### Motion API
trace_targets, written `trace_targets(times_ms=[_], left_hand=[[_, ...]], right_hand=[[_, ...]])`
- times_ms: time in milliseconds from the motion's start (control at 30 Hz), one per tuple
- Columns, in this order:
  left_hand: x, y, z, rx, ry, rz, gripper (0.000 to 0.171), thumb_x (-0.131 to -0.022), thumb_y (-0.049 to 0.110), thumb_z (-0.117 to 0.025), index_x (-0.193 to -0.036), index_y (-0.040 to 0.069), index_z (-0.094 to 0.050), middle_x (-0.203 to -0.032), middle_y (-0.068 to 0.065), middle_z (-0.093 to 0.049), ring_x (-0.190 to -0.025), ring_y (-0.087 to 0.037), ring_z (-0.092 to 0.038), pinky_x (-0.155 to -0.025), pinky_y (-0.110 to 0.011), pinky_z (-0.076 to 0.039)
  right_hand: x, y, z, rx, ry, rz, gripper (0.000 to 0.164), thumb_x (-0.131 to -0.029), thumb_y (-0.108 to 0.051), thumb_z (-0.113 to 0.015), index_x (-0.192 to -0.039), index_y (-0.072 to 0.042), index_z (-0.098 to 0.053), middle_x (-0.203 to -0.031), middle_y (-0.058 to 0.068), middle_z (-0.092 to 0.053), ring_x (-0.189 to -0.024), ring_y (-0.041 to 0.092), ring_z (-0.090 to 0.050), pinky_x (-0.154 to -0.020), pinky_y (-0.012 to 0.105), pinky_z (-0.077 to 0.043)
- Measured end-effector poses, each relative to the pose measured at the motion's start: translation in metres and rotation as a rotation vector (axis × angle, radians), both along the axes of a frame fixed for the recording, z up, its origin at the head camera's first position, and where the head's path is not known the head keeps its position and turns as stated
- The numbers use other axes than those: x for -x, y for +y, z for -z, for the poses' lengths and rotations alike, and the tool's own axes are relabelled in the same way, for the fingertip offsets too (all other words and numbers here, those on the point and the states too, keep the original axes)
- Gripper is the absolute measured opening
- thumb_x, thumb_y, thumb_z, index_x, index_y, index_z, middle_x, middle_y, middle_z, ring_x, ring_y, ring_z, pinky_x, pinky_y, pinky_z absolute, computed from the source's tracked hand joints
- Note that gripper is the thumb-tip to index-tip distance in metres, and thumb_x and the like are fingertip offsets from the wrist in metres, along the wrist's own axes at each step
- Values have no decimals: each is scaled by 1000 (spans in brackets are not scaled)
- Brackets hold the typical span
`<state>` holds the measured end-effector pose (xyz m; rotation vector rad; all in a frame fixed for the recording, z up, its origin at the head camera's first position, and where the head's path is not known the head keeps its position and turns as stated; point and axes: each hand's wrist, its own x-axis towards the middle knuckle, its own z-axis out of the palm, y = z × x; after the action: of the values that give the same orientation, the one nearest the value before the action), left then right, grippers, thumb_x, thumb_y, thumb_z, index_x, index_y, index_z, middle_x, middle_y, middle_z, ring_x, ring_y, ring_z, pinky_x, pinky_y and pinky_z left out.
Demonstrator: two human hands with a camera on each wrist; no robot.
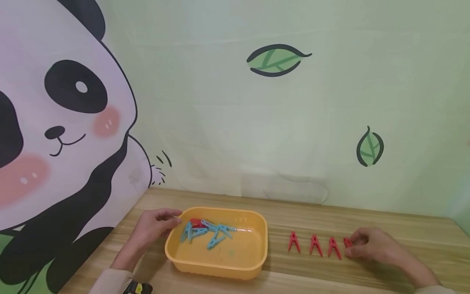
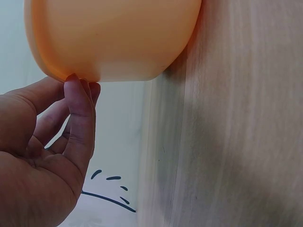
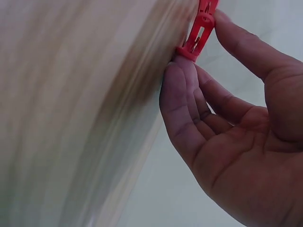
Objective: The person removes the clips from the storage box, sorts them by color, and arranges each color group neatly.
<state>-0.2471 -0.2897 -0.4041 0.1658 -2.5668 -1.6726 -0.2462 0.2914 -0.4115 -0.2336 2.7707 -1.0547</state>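
Note:
In the head view, a yellow plastic basin (image 1: 216, 270) sits on the table, holding several light blue clothespins (image 1: 212, 245) and some red (image 1: 196, 223) at its back left. My left hand (image 1: 152, 224) pinches the basin's left rim; the left wrist view shows thumb and fingertips right at that edge (image 2: 66, 75). To the basin's right, three red clothespins (image 1: 314, 241) lie in a row, spring ends pointing the same way. At the row's right end my right hand (image 1: 376, 244) holds another red clothespin (image 3: 201, 30) between thumb and fingers, low over the wood.
The wooden table (image 1: 293, 281) runs back to a pale green wall (image 1: 205, 102) with printed leaves. A large panda print (image 1: 110, 163) covers the left side. A dark band (image 1: 137, 287) shows by the left sleeve.

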Motion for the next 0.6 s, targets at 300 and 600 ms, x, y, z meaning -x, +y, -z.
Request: trace_targets(times_ms=[300, 600], left_hand=[[0, 1, -1, -7, 0, -1, 31, -95, 10, -81, -122, -4, -76, -94, -7, -74, -78, -18, -66, -69, -32, -61], [0, 2, -1, -5, 8, 4, 31, -95, 10, -81, -122, -5, -75, -95, -8, -75, -79, -18, -67, -68, -32, -61]], right_hand=[[0, -1, 0, 1, -15, -28, 37, -90, -18, -87, -109, 8, -69, -84, 2, -66, -76, 20, -62, -61, 32, -56], [-1, 2, -2, 41, -21, -72, 36, -93, -15, -84, -110, 11, -67, -88, 3, -70, -77, 21, -65, -62, 34, -58]])
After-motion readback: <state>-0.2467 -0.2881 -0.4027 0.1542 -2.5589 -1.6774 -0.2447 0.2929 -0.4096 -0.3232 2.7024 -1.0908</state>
